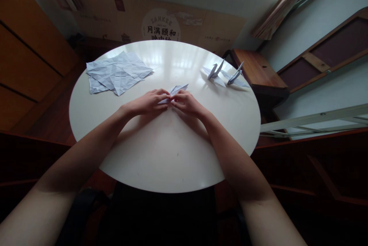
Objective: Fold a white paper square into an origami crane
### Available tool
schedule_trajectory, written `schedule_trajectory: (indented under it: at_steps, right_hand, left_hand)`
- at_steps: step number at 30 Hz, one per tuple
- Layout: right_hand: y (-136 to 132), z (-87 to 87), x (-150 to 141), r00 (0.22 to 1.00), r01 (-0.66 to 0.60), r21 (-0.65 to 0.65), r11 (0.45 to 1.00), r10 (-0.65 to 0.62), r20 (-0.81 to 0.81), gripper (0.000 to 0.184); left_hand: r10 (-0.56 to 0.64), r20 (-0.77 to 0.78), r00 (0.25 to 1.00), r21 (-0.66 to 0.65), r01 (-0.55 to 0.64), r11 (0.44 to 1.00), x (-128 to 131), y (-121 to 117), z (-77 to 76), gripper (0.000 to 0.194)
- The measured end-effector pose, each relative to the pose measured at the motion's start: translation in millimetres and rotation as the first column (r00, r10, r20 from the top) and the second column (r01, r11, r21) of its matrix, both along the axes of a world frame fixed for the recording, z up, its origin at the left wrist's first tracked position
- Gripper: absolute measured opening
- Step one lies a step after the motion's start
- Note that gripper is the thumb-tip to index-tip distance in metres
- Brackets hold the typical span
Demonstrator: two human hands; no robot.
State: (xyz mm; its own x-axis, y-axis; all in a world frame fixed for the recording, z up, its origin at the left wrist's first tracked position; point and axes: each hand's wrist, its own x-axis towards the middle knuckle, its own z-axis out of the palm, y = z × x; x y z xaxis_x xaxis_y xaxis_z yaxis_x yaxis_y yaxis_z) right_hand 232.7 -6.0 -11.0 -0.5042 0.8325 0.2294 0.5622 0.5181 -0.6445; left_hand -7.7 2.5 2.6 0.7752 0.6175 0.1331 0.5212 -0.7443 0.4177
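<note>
Near the middle of the round white table (161,154), a partly folded piece of white paper (180,88) lies between my two hands. My left hand (153,101) pinches its left side, fingers bent over it. From the right, my right hand (185,102) grips it, thumb and fingertips meeting close to the left fingertips. A pointed flap sticks out beyond the right knuckles; the fingers hide much of the folds. Two finished paper cranes stand at the table's right: a nearer-left crane (214,73) and another crane (235,76) by the edge.
Creased paper sheets (119,71) lie overlapping at the table's far left. A wooden cabinet (258,67) stands past the right edge, and a printed cardboard panel (195,31) is behind the table. Wooden drawers (25,54) are at the left.
</note>
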Motion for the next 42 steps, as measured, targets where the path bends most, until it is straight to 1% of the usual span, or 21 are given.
schedule_trajectory:
  at_steps: [6, 14, 21, 30, 36, 42]
  right_hand:
    - [-0.7, -0.2, -0.7, 1.000, 0.006, 0.000, 1.000, -0.006, 0.000, 0.018]
    - [-2.5, 3.2, -1.8, 1.000, 0.015, -0.015, 1.000, -0.015, 0.008, 0.019]
    - [-2.6, 2.3, -0.9, 1.000, 0.005, 0.005, 1.000, -0.005, 0.018, 0.017]
    - [-2.6, 2.8, -0.7, 1.000, 0.011, -0.002, 1.000, -0.011, 0.022, 0.017]
    - [-1.6, 0.1, -0.6, 1.000, 0.011, 0.015, 1.000, -0.011, 0.016, 0.017]
    - [-1.4, 0.2, -0.3, 1.000, 0.013, 0.025, 1.000, -0.013, 0.029, 0.018]
  left_hand:
    - [-0.003, 0.005, 1.000, -0.012, 0.003, 1.000, -0.1, -0.9, 1.0, 0.046]
    - [0.000, 0.000, 1.000, -0.005, 0.000, 1.000, -0.8, 1.9, -2.0, 0.049]
    - [0.001, -0.002, 1.000, -0.005, -0.001, 1.000, -0.2, -1.3, 0.7, 0.045]
    - [0.002, -0.015, 1.000, 0.001, -0.002, 1.000, -0.9, 1.6, -2.5, 0.046]
    - [0.006, 0.005, 1.000, -0.002, -0.006, 1.000, -0.6, 1.0, -2.2, 0.043]
    - [0.001, -0.015, 1.000, 0.008, -0.001, 1.000, -0.4, 0.0, -0.3, 0.043]
